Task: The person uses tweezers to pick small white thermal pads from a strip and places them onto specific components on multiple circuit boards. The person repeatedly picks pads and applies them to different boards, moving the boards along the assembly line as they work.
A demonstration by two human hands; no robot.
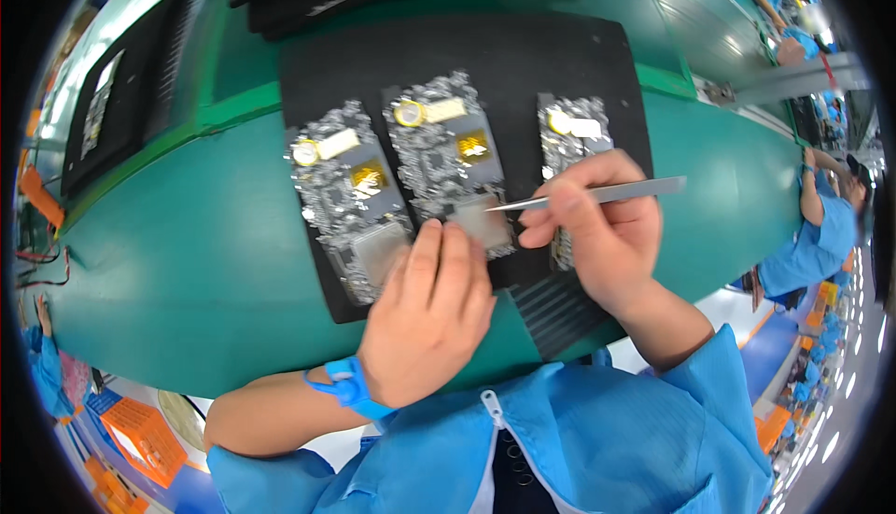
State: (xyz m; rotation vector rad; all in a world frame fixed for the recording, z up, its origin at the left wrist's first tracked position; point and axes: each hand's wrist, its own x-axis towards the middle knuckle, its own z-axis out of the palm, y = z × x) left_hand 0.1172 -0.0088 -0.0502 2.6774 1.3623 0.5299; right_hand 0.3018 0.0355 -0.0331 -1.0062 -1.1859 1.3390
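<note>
Three boards lie on the black mat [518, 52] in the head view; the middle board [435, 161] is the one under both hands. Our left hand [425, 323] is spread flat, fingers side by side and clamped on nothing, tips at the board's lower end; blur keeps us from telling whether they press. Our right hand [616, 239] is closed on the tweezers [646, 188], whose point is at the grey square [481, 223].

We judge the board light and stiff, easily slid on the mat, its small parts fragile. We would take it by its outer edges, away from the gold patch [473, 146], and steady it lightly. The tweezers look slim and hard; mid-shank suits our grip, but the sharp tip could scratch.
</note>
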